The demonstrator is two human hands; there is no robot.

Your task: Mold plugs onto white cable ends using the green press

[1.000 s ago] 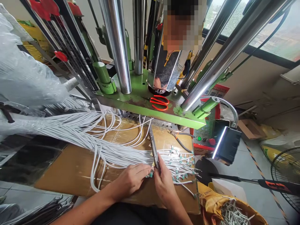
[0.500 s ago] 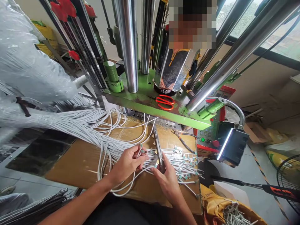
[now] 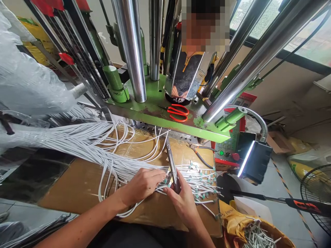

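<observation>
My right hand [image 3: 184, 197] grips the lower end of a narrow metal bar [image 3: 172, 162], which slants up toward the press, with small brass-coloured pieces along its left edge. The fingers of my left hand [image 3: 144, 185] are closed on a thin white cable, its end at the bar's left side near my right thumb. My fingers hide most of that end. Under and beside both hands lies a thick bundle of white cables [image 3: 85, 146], many ending in small teal pieces [image 3: 199, 187] to the right of the bar.
A green press plate [image 3: 155, 115] with steel columns stands ahead, carrying red-handled scissors [image 3: 178, 112]. Pliers [image 3: 200, 155] lie on the brown board [image 3: 77, 186]. To the right are a lit lamp [image 3: 254, 162], a control box [image 3: 227, 150] and a sack of scraps [image 3: 232, 220]. A person sits opposite.
My left hand has moved right with the white cable, bringing its end against the bar. The right hand still holds the bar. The view has shifted slightly.
</observation>
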